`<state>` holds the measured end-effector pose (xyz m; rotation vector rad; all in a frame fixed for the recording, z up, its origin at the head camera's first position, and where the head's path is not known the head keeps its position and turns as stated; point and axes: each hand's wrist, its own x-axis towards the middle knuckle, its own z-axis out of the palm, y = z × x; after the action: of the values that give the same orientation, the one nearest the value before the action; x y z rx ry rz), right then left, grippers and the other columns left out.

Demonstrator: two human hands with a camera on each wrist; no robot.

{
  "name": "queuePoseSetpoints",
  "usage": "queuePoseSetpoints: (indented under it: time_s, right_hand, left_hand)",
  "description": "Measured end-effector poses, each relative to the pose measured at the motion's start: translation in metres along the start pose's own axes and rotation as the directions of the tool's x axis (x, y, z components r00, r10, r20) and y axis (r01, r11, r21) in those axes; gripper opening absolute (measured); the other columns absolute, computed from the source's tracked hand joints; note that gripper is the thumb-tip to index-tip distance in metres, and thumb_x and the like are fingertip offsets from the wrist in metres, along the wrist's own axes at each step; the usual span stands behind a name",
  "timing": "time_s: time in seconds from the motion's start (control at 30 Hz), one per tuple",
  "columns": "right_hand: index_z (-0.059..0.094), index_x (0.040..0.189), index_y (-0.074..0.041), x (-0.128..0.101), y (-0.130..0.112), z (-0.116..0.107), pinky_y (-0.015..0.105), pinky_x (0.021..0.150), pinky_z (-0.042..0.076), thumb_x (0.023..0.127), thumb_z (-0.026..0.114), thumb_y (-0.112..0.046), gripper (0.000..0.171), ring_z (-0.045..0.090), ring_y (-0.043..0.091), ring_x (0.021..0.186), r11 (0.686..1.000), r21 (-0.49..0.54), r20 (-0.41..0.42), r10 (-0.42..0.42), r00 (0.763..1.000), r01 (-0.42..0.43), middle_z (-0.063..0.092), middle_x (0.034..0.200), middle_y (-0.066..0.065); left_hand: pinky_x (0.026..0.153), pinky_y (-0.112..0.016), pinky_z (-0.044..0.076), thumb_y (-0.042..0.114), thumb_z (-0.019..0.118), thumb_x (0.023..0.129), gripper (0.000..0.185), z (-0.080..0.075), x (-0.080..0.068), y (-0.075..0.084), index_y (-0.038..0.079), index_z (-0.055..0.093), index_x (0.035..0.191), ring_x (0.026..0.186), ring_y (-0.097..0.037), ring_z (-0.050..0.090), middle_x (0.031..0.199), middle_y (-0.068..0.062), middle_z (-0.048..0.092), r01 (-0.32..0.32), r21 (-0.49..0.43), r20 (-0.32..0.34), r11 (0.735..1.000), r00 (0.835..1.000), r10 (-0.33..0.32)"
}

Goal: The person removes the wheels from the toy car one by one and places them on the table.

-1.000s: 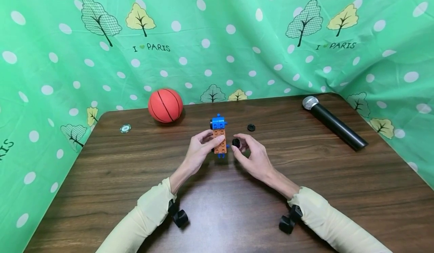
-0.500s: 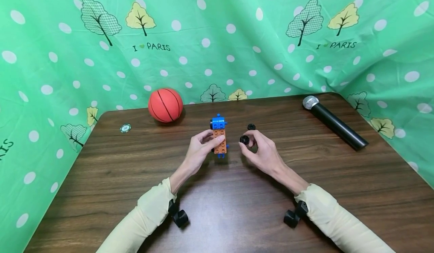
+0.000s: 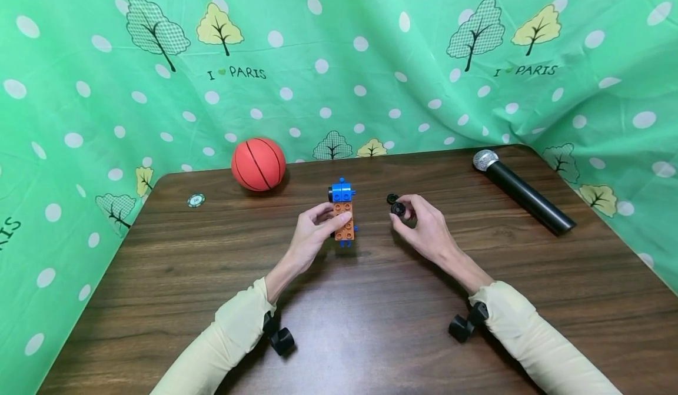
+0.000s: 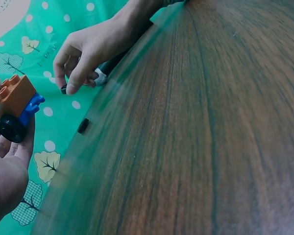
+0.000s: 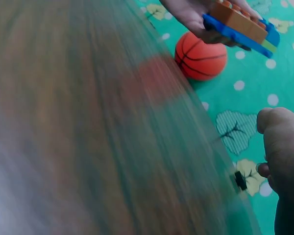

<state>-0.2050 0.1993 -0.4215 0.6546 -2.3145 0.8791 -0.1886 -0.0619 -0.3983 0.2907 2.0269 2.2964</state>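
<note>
My left hand (image 3: 311, 233) grips a toy block car (image 3: 344, 208) above the table, thumb on its orange brick. The car has a blue front and, in the left wrist view, a blue base under the orange brick and a black wheel (image 4: 11, 128) fitted on one side. In the head view, bare blue axle stubs stick out on its right side. My right hand (image 3: 428, 230) pinches a small black wheel (image 3: 398, 209) between thumb and fingers. Just behind it a second loose wheel (image 3: 392, 198) lies on the table. The right wrist view hides the pinched wheel behind the hand.
A red ball (image 3: 258, 164) with black lines stands at the back left, near a poker chip (image 3: 196, 200). A black microphone (image 3: 521, 192) lies at the right. Behind the brown table (image 3: 339, 324) hangs a green dotted cloth (image 3: 339, 59).
My right hand has drawn away from the car to the right and slightly back, carrying the pinched wheel close to the loose one. The left hand and car have stayed put.
</note>
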Motion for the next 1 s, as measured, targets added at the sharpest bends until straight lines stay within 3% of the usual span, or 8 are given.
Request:
queuePoseSetpoints:
  time_s: [0.4, 1.0]
  right_hand:
    - [0.064, 0.113, 0.000, 0.004, 0.026, -0.008, 0.041, 0.068, 0.049, 0.088, 0.076, -0.006, 0.028, 0.058, 0.023, 0.078, 0.997, -0.042, 0.010, 0.065, 0.998, -0.065, 0.059, 0.088, 0.010]
    - [0.064, 0.116, -0.002, 0.014, 0.048, -0.009, 0.043, 0.071, 0.047, 0.092, 0.072, -0.011, 0.027, 0.056, 0.026, 0.079, 0.983, -0.087, 0.106, 0.169, 0.980, -0.160, 0.058, 0.089, 0.010]
  left_hand:
    - [0.082, -0.025, 0.053, 0.013, 0.074, 0.092, 0.036, 0.000, -0.001, -0.002, -0.007, 0.066, 0.120, 0.095, -0.014, 0.062, 0.102, -0.007, 0.068, -0.002, 0.002, -0.002, 1.000, 1.000, 0.002]
    - [0.083, -0.026, 0.054, 0.012, 0.075, 0.091, 0.038, -0.001, 0.002, 0.000, -0.009, 0.066, 0.122, 0.095, -0.014, 0.063, 0.102, -0.006, 0.070, 0.012, -0.001, -0.001, 1.000, 1.000, -0.012]
